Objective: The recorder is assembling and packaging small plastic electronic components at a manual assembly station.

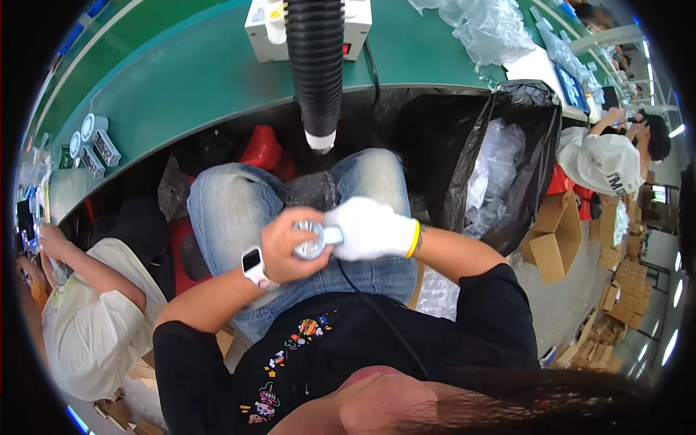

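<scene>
A small round, clear-silvery piece with a short pale neck [310,243] is held over my lap, between my two hands. My bare left hand [283,250], with a white watch on its wrist, wraps its fingers round the round end. From the other side my right hand [375,230], in a white glove with a yellow cuff, is closed at the pale neck. The glove hides part of the neck, and the exact kind of the piece cannot be made out. Just beyond my hands hangs a black ribbed hose [315,72] with a white end.
A green bench [196,65] curves ahead, bearing a white box-shaped machine [355,32], clear plastic bags [493,32] and several round-faced parts [94,141] at left. A black bin liner [449,159] stands at right, near an open carton [554,235]. People sit on both sides.
</scene>
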The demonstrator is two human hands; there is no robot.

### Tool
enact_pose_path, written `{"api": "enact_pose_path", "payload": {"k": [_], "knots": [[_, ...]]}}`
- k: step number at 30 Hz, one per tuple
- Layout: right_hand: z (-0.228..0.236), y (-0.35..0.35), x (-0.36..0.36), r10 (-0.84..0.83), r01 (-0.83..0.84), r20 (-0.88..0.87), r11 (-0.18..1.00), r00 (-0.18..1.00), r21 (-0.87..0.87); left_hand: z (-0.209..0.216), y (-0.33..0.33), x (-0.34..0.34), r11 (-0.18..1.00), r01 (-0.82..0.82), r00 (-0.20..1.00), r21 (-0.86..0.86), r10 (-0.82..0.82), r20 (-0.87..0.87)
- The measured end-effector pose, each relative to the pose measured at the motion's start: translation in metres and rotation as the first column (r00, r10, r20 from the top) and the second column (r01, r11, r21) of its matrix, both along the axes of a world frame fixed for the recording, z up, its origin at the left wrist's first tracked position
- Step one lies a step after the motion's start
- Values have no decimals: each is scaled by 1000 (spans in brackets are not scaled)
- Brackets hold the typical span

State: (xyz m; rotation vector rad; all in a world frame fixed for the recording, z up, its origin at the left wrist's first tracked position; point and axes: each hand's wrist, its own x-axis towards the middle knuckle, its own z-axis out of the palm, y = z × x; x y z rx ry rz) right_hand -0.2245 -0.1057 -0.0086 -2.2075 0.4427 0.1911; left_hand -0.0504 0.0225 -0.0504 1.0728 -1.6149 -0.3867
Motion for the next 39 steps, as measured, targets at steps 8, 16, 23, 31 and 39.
{"api": "enact_pose_path", "payload": {"k": [8,16,23,31,39], "knots": [[22,-95,-18,-453,541,541,841,708,-3,26,-8,88,937,-99,515,335,337,-788],[100,-307,19,-224,569,627,-274,746,-775,72,-227,258,652,-756,654,54,750,97],[103,-347,47,-432,455,419,-23,798,-890,40,-362,328,513,-855,468,-74,825,316],[104,-215,-43,-593,819,731,567,337,83,44,-247,217,820,-572,820,-10,572,21],[21,-24,33,-601,530,444,798,665,287,-7,-62,6,853,384,197,353,298,-934]]}}
